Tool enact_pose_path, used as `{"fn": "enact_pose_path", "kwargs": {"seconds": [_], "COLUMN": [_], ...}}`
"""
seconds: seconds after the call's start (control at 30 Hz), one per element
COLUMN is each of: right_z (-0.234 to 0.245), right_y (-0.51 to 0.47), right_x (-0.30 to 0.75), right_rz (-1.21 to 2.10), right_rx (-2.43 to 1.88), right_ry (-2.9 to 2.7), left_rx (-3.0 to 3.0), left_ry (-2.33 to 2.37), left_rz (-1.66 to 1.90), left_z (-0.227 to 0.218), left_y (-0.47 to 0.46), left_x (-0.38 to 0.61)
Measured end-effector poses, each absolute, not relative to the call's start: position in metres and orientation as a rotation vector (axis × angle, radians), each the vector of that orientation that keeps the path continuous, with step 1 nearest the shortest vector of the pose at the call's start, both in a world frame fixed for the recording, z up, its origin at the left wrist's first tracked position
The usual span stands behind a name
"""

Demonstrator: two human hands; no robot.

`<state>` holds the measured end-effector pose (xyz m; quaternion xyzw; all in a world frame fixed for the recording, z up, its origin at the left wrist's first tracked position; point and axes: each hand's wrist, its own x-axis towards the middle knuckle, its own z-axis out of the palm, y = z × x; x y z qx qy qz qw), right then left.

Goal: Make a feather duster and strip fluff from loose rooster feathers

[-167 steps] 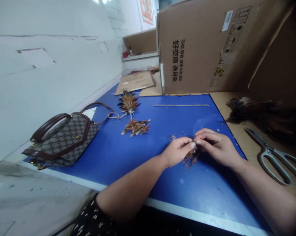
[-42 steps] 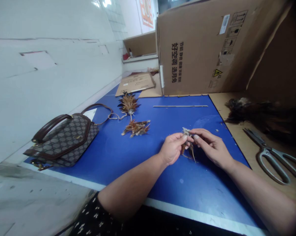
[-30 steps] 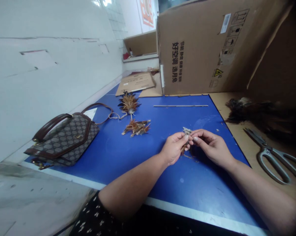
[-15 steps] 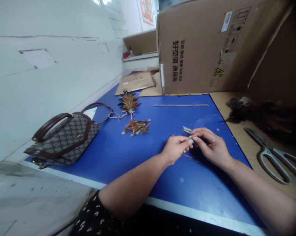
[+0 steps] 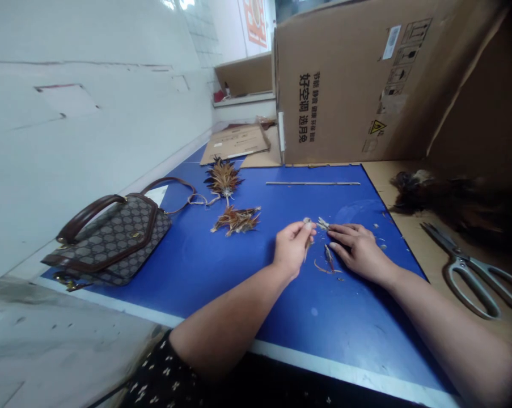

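Note:
My left hand (image 5: 292, 247) is closed in a pinch on a small feather (image 5: 307, 220), whose pale end shows above the thumb and fingertips. Flat on the blue tabletop lies my right hand (image 5: 362, 249), open, its fingers stretched out. Its fingertips touch a few pale feather pieces (image 5: 323, 223). Just below its thumb is a loose dark feather (image 5: 329, 256), beside a thin curved brown strand (image 5: 321, 268). Farther left are a pile of brown feathers (image 5: 236, 220) and, above it, a feather bundle (image 5: 224, 178) gathered on a stem.
A patterned handbag (image 5: 123, 241) sits on the left side. A thin stick (image 5: 313, 183) lies toward the back. Scissors (image 5: 464, 260) and a dark heap of feathers (image 5: 451, 198) are on the right. A large cardboard box (image 5: 345, 85) stands behind.
My hands have come apart. The left moved left and up with the small feather; the right lowered flat onto the tabletop, fingers extended, uncovering the dark feather.

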<state>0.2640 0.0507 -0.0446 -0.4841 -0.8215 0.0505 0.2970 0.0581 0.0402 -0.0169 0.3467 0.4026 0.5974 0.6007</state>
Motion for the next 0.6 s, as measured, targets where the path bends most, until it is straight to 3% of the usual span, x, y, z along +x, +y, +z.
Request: {"fn": "enact_pose_path", "kwargs": {"seconds": [0.17,0.4,0.6], "right_z": [-0.031,-0.018,-0.015], "right_y": [0.045,0.031,0.027], "right_x": [0.258,0.249,0.239], "right_rz": [0.33,0.883,0.915], "right_rx": [-1.205,-1.145,-1.113], "right_ry": [-1.9,-1.333,-1.226], "left_rx": [0.783,0.78,0.766], "left_ry": [0.93,0.977,0.941], "left_rz": [1.387,1.292,1.259], "left_z": [-0.014,-0.017,-0.024], "left_y": [0.038,0.037,0.034], "left_x": [0.059,0.059,0.066]}}
